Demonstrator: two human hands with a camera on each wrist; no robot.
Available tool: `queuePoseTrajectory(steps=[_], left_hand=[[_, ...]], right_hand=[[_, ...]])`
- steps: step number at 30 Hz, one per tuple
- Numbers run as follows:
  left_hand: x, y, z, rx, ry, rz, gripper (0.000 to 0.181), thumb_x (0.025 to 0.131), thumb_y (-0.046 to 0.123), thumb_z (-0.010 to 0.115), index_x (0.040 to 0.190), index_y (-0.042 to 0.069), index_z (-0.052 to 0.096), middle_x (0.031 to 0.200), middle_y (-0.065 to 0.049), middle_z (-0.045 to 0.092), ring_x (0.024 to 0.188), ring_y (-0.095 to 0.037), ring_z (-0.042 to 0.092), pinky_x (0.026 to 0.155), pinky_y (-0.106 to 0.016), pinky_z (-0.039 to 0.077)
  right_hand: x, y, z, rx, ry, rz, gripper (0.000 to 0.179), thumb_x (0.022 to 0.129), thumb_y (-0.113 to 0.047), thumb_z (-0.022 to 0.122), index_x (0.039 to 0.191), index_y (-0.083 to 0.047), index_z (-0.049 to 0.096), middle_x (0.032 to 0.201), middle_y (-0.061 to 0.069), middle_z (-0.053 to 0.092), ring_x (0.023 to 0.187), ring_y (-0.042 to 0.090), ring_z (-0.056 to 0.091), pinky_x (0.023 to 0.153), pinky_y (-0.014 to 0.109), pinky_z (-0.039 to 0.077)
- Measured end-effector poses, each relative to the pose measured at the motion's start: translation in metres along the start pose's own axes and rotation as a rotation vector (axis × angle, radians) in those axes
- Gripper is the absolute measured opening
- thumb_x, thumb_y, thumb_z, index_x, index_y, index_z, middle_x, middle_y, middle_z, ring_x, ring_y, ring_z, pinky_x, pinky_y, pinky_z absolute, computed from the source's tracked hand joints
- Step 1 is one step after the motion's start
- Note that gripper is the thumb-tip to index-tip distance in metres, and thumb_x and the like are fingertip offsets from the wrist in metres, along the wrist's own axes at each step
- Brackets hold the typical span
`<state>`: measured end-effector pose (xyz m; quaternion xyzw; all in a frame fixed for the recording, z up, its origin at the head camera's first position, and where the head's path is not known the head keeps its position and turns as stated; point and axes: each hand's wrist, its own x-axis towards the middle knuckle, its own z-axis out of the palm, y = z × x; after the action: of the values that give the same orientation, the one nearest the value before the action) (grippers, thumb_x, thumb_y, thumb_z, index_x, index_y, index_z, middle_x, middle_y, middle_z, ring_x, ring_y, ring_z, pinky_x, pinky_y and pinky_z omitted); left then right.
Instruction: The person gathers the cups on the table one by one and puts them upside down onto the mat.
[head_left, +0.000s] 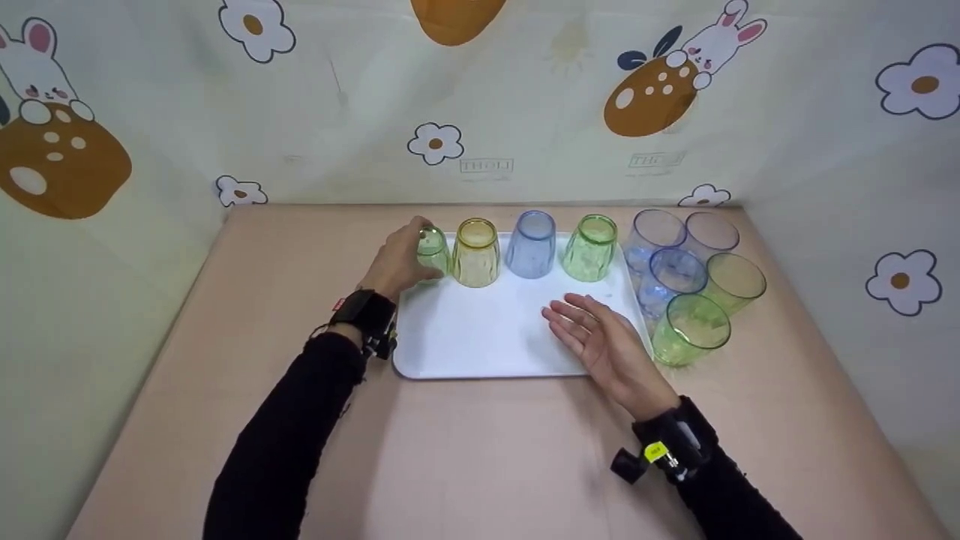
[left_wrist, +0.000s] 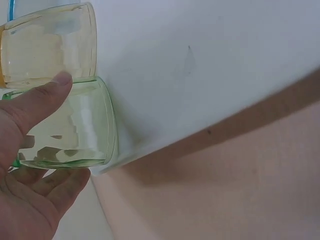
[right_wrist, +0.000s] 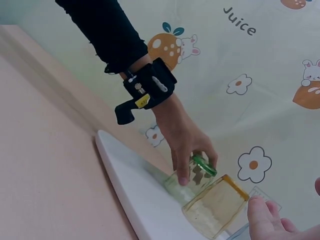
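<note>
My left hand (head_left: 397, 259) grips a green glass (head_left: 433, 251) at the left end of a white tray (head_left: 480, 337), thumb on one side and fingers on the other. In the left wrist view this green glass (left_wrist: 75, 125) is upside down, right beside a yellow glass (left_wrist: 50, 47). Along the tray's back edge, the yellow glass (head_left: 476, 253), a blue glass (head_left: 532, 245) and another green glass (head_left: 590, 249) also stand upside down in a row. Over the tray's right front part hovers my right hand (head_left: 607, 349), palm turned left, fingers extended, holding nothing.
Right of the tray, several upright glasses cluster together, among them a green one (head_left: 691, 330) at the front and a blue one (head_left: 675, 281) behind it. A patterned curtain (head_left: 525, 97) hangs behind the table (head_left: 480, 450).
</note>
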<state>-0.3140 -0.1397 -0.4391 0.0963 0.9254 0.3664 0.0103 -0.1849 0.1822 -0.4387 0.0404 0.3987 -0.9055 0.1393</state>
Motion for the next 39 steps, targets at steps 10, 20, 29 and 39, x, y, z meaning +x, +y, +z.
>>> queuePoseTrajectory(steps=[10, 20, 29, 39], left_hand=[[-0.001, -0.005, 0.004, -0.018, 0.003, 0.022, 0.090, 0.083, 0.008, 0.085, 0.154, 0.001, 0.031, 0.150, -0.024, 0.043, 0.139, -0.038, 0.038, 0.115, -0.048, 0.031], [-0.008, -0.004, -0.001, -0.012, 0.011, -0.012, 0.097, 0.091, 0.032, 0.080, 0.161, 0.005, 0.018, 0.159, -0.023, 0.028, 0.146, -0.035, 0.029, 0.118, -0.047, 0.026], [-0.023, -0.020, -0.008, -0.017, 0.045, 0.026, 0.099, 0.092, 0.046, 0.074, 0.161, 0.004, 0.017, 0.161, -0.022, 0.025, 0.148, -0.033, 0.024, 0.119, -0.047, 0.023], [-0.045, -0.029, -0.019, 0.015, 0.073, 0.064, 0.080, 0.104, 0.050, 0.052, 0.160, 0.002, 0.022, 0.160, -0.023, 0.027, 0.148, -0.035, 0.025, 0.119, -0.050, 0.022]], right_hand=[[-0.001, 0.004, -0.002, 0.000, -0.024, 0.007, 0.054, 0.109, -0.012, 0.045, 0.150, 0.016, 0.024, 0.153, 0.038, 0.026, 0.133, 0.042, 0.048, 0.109, 0.042, 0.041], [-0.001, 0.003, -0.004, -0.002, -0.025, -0.003, 0.053, 0.109, -0.010, 0.044, 0.151, 0.015, 0.024, 0.153, 0.038, 0.026, 0.133, 0.041, 0.049, 0.108, 0.041, 0.042], [-0.001, 0.001, -0.007, -0.016, -0.019, -0.011, 0.049, 0.109, -0.009, 0.045, 0.148, 0.016, 0.028, 0.150, 0.037, 0.032, 0.132, 0.041, 0.049, 0.108, 0.042, 0.042], [-0.002, -0.011, -0.011, -0.047, -0.020, -0.055, 0.041, 0.107, -0.007, 0.049, 0.139, 0.016, 0.039, 0.142, 0.034, 0.043, 0.131, 0.043, 0.050, 0.108, 0.044, 0.042]])
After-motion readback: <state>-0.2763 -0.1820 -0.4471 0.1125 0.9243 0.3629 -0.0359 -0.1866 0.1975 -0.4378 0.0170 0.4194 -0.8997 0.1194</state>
